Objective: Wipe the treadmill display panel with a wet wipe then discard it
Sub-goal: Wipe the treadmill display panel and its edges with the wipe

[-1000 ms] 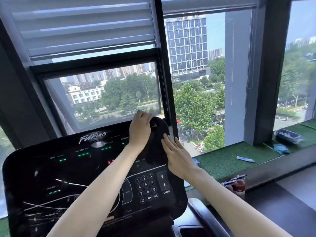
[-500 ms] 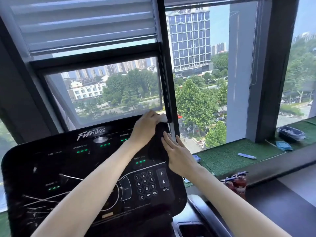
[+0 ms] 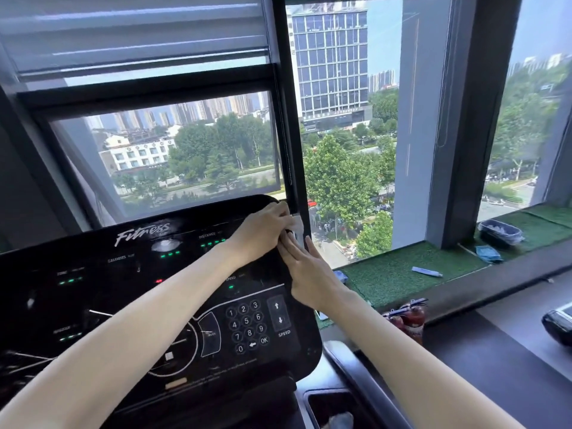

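Observation:
The black treadmill display panel point(image 3: 130, 292) fills the lower left, with green lights, a "Fitness" logo and a number keypad. My left hand point(image 3: 263, 232) presses a white wet wipe point(image 3: 297, 226) against the panel's upper right corner; only a small piece of the wipe shows past the fingers. My right hand point(image 3: 309, 274) rests flat with fingers apart on the panel's right edge, just below the left hand and touching it.
A black window post point(image 3: 291, 119) rises right behind the panel's corner. A green turf sill point(image 3: 402, 274) on the right holds a small tube point(image 3: 427, 271), a blue cloth point(image 3: 489, 253) and a dark tray point(image 3: 500, 232). Fire extinguishers point(image 3: 408, 317) stand below the sill.
My left hand has slid the wipe up and right to the panel's top right corner. My right hand followed slightly upward along the edge.

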Available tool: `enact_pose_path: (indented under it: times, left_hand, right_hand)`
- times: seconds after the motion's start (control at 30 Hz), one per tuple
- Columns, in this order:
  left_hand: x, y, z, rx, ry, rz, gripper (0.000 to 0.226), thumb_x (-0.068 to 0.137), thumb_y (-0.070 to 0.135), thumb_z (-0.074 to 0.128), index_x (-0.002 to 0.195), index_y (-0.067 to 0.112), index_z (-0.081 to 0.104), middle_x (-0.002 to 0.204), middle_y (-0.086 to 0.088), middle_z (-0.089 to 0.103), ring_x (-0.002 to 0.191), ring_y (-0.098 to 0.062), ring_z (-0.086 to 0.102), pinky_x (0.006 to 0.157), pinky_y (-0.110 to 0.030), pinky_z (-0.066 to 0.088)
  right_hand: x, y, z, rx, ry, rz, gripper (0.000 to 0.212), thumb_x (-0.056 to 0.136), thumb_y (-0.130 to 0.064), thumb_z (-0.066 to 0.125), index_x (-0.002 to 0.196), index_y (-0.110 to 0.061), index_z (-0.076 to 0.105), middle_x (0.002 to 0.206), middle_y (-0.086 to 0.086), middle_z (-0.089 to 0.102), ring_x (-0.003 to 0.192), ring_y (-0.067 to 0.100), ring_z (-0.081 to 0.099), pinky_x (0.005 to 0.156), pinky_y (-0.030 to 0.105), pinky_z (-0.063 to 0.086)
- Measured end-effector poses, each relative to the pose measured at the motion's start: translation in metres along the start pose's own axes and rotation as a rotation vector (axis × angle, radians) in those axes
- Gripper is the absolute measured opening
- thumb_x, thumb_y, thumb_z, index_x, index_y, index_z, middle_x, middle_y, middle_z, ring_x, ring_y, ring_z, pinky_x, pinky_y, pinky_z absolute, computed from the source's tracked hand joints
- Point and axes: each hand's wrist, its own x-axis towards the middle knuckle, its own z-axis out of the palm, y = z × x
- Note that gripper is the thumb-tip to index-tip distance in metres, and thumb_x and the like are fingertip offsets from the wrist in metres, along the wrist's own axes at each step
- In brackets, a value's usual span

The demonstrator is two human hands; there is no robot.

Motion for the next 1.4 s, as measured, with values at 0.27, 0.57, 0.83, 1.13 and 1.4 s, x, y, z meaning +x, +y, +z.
enact_pose_path:
  times: [0.27, 0.57, 0.83, 1.13, 1.4]
  left_hand:
    - [-0.006, 0.001, 0.008, 0.06, 0.066, -0.079, 0.027, 0.086, -0.004, 0.051, 0.107, 0.009, 0.06, 0.104, -0.005, 0.051, 0.1, -0.022, 0.049, 0.066, -0.023, 0.036]
    - [-0.008, 0.007, 0.013, -0.001, 0.112, -0.14, 0.03, 0.085, -0.005, 0.051, 0.109, 0.01, 0.062, 0.104, -0.006, 0.052, 0.099, -0.023, 0.05, 0.07, -0.026, 0.044]
    - [-0.013, 0.009, 0.022, -0.066, 0.166, -0.207, 0.022, 0.089, -0.001, 0.052, 0.105, 0.008, 0.063, 0.1, -0.006, 0.053, 0.092, -0.021, 0.052, 0.066, -0.03, 0.048]
    - [-0.018, 0.017, 0.024, -0.08, 0.213, -0.261, 0.024, 0.085, -0.006, 0.055, 0.102, 0.007, 0.064, 0.097, -0.006, 0.054, 0.089, -0.02, 0.052, 0.065, -0.028, 0.048]
    - [-0.025, 0.017, 0.029, -0.12, 0.223, -0.245, 0.022, 0.085, -0.004, 0.057, 0.102, 0.009, 0.065, 0.093, -0.004, 0.054, 0.085, -0.018, 0.053, 0.061, -0.031, 0.05]
  right_hand:
    - [-0.039, -0.004, 0.014, 0.041, 0.161, 0.04, 0.069, 0.068, 0.004, 0.045, 0.137, 0.003, 0.038, 0.147, 0.018, 0.033, 0.139, 0.025, 0.027, 0.113, 0.046, 0.023]
    - [-0.052, -0.008, 0.034, 0.019, 0.055, 0.087, 0.067, 0.066, -0.006, 0.024, 0.126, 0.002, 0.053, 0.137, 0.017, 0.048, 0.131, 0.025, 0.042, 0.106, 0.047, 0.035]
    - [-0.056, -0.009, 0.035, 0.062, 0.079, 0.079, 0.065, 0.07, 0.004, 0.038, 0.135, 0.005, 0.042, 0.146, 0.019, 0.034, 0.138, 0.028, 0.028, 0.114, 0.046, 0.015]
    - [-0.058, -0.01, 0.042, -0.068, 0.06, 0.068, 0.068, 0.067, 0.004, 0.051, 0.135, 0.004, 0.042, 0.145, 0.019, 0.036, 0.138, 0.028, 0.028, 0.112, 0.046, 0.018]
    - [-0.061, -0.014, 0.043, -0.149, 0.033, 0.077, 0.073, 0.066, 0.0, 0.054, 0.137, 0.003, 0.038, 0.147, 0.019, 0.033, 0.138, 0.03, 0.026, 0.111, 0.046, 0.024]
